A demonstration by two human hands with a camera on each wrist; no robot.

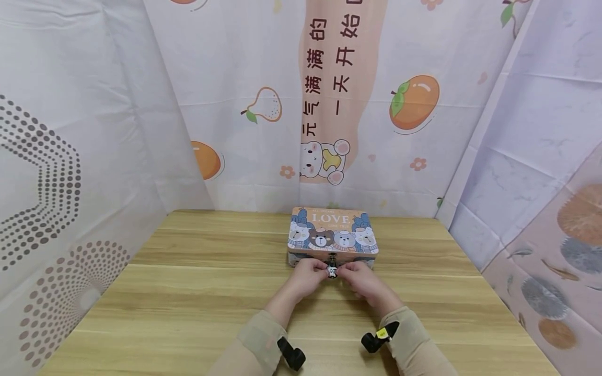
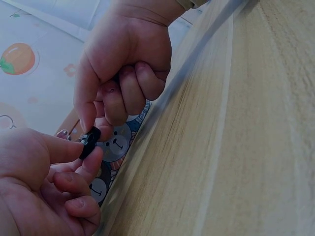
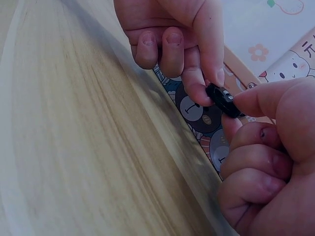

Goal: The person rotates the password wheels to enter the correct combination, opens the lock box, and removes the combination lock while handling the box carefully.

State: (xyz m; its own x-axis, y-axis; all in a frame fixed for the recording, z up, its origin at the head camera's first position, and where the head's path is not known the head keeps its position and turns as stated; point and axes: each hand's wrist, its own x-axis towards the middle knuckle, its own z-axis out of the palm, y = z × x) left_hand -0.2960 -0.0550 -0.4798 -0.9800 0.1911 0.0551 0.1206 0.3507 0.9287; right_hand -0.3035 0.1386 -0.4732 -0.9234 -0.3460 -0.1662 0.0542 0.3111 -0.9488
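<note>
A tin box (image 1: pixel 333 230) with cartoon bears and the word LOVE on its lid stands closed at the back of the table. At its front clasp (image 1: pixel 332 257) is a small black combination padlock (image 3: pixel 224 101) with number dials along its edge. My left hand (image 1: pixel 305 278) pinches one side of the padlock between thumb and index finger. From the other side, my right hand (image 1: pixel 369 284) pinches it too, its other fingers curled in, as the right wrist view shows. The fingertips partly cover the padlock, and the dial digits are too small to read.
The wooden table (image 1: pixel 211 292) spreads out around the box. Behind it hangs a printed curtain (image 1: pixel 235 156) with fruit and lettering, and more cloth closes off both sides.
</note>
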